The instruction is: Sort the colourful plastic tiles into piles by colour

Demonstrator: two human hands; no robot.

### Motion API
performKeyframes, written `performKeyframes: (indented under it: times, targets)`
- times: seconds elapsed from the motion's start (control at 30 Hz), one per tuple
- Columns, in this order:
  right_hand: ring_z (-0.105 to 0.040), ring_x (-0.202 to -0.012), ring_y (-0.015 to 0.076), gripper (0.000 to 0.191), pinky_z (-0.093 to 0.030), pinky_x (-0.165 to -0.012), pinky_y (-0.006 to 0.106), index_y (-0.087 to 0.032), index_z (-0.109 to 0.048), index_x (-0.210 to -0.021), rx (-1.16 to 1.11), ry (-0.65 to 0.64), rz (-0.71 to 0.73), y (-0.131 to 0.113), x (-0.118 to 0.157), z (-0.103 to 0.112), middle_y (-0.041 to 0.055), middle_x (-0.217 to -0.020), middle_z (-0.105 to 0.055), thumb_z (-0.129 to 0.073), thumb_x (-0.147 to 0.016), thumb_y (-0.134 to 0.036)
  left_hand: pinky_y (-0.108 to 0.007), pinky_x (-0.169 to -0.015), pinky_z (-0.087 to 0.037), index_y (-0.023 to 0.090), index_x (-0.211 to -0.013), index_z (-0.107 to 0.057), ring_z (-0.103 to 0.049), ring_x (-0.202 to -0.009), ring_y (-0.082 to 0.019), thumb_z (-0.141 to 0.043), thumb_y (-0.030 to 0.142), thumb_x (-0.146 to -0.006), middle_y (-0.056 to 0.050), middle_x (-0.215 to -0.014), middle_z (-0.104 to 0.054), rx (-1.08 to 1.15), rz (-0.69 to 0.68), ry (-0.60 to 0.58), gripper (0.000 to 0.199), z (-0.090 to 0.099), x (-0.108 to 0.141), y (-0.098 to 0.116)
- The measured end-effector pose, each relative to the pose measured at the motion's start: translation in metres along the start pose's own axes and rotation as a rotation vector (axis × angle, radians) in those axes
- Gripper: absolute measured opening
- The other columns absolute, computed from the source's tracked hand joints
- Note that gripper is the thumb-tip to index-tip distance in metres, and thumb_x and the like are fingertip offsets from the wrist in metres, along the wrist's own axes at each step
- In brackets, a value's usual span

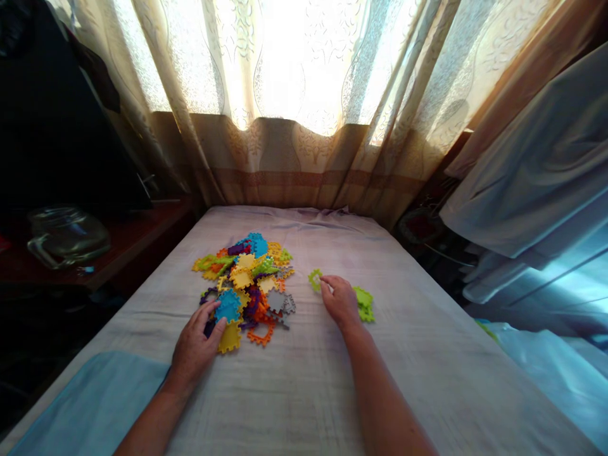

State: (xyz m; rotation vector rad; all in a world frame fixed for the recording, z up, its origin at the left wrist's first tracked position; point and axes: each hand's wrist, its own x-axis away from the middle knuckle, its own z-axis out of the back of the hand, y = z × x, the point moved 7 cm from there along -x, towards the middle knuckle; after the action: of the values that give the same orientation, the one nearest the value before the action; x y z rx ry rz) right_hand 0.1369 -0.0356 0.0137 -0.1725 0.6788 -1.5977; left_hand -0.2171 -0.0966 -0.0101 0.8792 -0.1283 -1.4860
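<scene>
A heap of notched plastic pieces in yellow, blue, orange, purple, grey and green lies left of centre on the cloth-covered surface [304,392]. My left hand [196,339] rests at the heap's near left edge, fingers apart, its fingertips touching a blue piece [228,306]; a yellow piece [230,337] lies just below. Right of the heap, my right hand [340,300] pinches a small light-green piece [314,279] between thumb and fingertips. Directly right of that hand lie some green pieces [363,304], close together on the cloth.
A glass jug [69,235] stands on a dark red side table [156,229] at the left, near a large dark screen [57,120]. Patterned curtains [294,152] hang behind. A blue cloth [99,405] lies at the lower left; light garments [532,164] hang at the right.
</scene>
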Motion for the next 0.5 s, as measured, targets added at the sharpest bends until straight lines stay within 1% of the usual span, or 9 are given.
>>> performKeyframes:
  times: [0.13, 0.2, 0.33, 0.5]
  targets:
    - [-0.067, -0.096, 0.0207, 0.032, -0.048, -0.080, 0.028, -0.027, -0.076, -0.099, 0.038, -0.052, -0.171, 0.044, -0.008, 0.024, 0.0050, -0.104, -0.075, -0.046, -0.089, -0.033, -0.038, -0.100, -0.050, 0.024, -0.114, -0.063, -0.063, -0.113, -0.025, -0.050, 0.053, -0.084, -0.007, -0.123, -0.067, -0.008, -0.017, 0.018, 0.044, 0.001, 0.000, 0.002]
    - [-0.068, -0.091, 0.0204, 0.033, -0.047, -0.072, 0.026, -0.028, -0.077, -0.099, 0.063, -0.078, -0.225, 0.057, -0.008, 0.032, 0.0038, -0.099, -0.076, -0.047, -0.089, -0.036, -0.038, -0.101, -0.049, 0.024, -0.114, -0.063, -0.063, -0.113, -0.024, -0.050, 0.051, -0.084, -0.007, -0.123, -0.067, -0.014, -0.028, 0.022, 0.043, 0.001, 0.000, 0.004]
    - [-0.069, -0.085, 0.0196, 0.034, -0.044, -0.063, 0.024, -0.027, -0.078, -0.096, 0.108, -0.135, -0.287, 0.066, -0.005, 0.040, 0.0037, -0.092, -0.076, -0.047, -0.089, -0.038, -0.039, -0.101, -0.049, 0.023, -0.114, -0.063, -0.063, -0.114, -0.025, -0.049, 0.051, -0.085, -0.008, -0.124, -0.066, -0.019, -0.029, 0.018, 0.043, 0.001, 0.000, 0.004]
    - [-0.068, -0.091, 0.0219, 0.033, -0.045, -0.068, 0.027, -0.027, -0.077, -0.101, 0.178, -0.140, -0.343, 0.072, -0.002, 0.042, 0.0054, -0.098, -0.076, -0.047, -0.089, -0.037, -0.040, -0.102, -0.048, 0.022, -0.114, -0.064, -0.062, -0.115, -0.025, -0.048, 0.053, -0.085, -0.008, -0.124, -0.066, -0.016, -0.024, 0.019, 0.045, 0.000, 0.000, 0.002]
